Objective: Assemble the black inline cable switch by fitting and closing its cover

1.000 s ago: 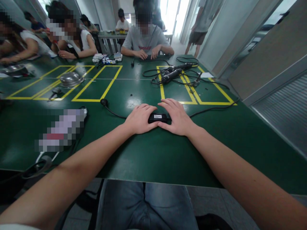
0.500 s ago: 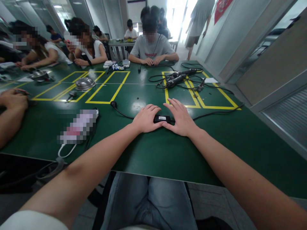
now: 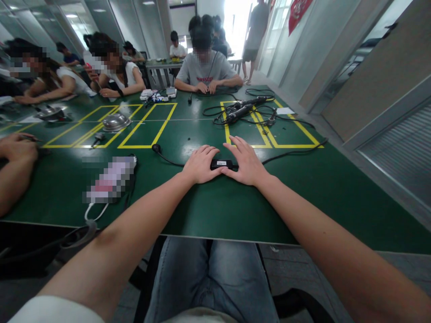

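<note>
A small black power adapter (image 3: 221,164) with a white label lies on the green table (image 3: 218,211) in front of me. My left hand (image 3: 200,163) rests flat on the table against its left end, fingers stretched forward. My right hand (image 3: 247,162) lies flat against its right end, fingers spread. Neither hand is wrapped round it. A black cable runs left from the adapter to a round plug (image 3: 156,147), and another cable (image 3: 292,152) runs off to the right.
Yellow tape boxes mark the table. Black handheld tools with tangled cables (image 3: 240,110) lie at the far right, and a metal bowl (image 3: 116,121) at the far left. A blurred object (image 3: 109,178) lies to my left. A co-worker's hand (image 3: 16,148) rests at the left edge. Other people sit opposite.
My hands and the adapter have stayed in place. The view has tilted and shifted slightly, so more of the left side and a co-worker's arm show.
</note>
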The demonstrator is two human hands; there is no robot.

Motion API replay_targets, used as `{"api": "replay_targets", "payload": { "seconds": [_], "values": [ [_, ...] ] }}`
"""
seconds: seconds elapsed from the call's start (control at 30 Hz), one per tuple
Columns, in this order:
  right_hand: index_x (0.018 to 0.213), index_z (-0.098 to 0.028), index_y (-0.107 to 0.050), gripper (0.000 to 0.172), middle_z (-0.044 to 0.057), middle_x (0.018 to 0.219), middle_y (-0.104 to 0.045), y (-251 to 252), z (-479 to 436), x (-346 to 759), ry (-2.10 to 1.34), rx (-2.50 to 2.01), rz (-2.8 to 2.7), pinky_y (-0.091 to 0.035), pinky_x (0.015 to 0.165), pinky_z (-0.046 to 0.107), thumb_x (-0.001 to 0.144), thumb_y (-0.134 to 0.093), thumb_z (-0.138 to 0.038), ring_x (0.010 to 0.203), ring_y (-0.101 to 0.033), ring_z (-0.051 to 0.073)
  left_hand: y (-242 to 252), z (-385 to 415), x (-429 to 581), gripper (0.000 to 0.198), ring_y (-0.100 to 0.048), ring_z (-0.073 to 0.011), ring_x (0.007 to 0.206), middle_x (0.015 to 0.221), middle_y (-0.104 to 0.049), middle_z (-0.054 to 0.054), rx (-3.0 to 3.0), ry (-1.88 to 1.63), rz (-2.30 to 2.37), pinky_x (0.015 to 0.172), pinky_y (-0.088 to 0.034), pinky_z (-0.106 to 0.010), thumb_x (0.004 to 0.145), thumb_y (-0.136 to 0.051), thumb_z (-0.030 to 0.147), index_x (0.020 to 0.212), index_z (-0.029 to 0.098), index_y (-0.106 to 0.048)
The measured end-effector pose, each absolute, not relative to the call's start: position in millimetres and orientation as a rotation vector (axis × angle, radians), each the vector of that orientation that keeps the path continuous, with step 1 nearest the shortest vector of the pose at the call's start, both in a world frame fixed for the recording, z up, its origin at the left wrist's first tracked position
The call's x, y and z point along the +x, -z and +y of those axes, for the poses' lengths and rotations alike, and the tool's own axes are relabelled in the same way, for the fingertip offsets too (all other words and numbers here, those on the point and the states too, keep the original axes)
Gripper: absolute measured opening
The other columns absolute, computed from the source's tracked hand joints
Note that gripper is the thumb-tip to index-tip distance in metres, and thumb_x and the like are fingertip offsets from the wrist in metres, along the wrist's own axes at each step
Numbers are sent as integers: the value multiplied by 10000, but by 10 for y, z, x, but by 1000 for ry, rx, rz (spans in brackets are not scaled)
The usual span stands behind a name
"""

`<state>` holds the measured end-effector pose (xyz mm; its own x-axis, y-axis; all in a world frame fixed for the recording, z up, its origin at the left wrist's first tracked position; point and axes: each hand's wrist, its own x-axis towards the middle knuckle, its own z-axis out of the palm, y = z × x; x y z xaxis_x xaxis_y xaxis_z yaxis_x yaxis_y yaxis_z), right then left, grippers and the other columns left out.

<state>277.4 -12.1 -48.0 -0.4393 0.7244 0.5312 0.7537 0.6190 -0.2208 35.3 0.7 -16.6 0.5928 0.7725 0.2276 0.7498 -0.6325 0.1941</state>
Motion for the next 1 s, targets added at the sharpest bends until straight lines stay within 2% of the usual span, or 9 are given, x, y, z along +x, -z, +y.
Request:
{"api": "replay_targets", "payload": {
  "seconds": [0.3,0.57,0.77,1.0],
  "values": [
    [1704,-130,-556,991,289,1842,-460,574,-32,2788,84,-1244,-2242,-345,1397,717,1025,-607,-849,1719,-397,505,189,-1,376,717,-557,-412,1607,1653,-680,-222,2792,-412,1365,1345,-461,-579,1082,-656,622,1601,129,-625],
    [1678,-145,-591,912,278,1829,-488,595,-36,2746,48,-1324,-2250,-347,1394,714,1025,-648,-781,1709,-416,492,179,-7,383,645,-554,-395,1606,1657,-670,-211,2880,-379,1267,1326,-471,-558,1077,-643,545,1587,151,-632],
    [1672,-129,-591,923,297,1802,-515,603,-21,2749,58,-1356,-2300,-354,1389,719,1025,-648,-785,1695,-440,503,151,-35,387,507,-636,-389,1476,1527,-735,-224,2968,-353,1167,1263,-511,-542,1092,-623,478,1449,126,-698],
    [1715,-127,-545,991,303,1787,-535,606,-22,2763,60,-1340,-2343,-383,1360,752,1018,-629,-826,1676,-469,527,137,-58,396,516,-634,-405,1451,1532,-719,-230,3047,-311,1118,1190,-530,-536,1104,-600,486,1461,121,-672]
  ]
}}
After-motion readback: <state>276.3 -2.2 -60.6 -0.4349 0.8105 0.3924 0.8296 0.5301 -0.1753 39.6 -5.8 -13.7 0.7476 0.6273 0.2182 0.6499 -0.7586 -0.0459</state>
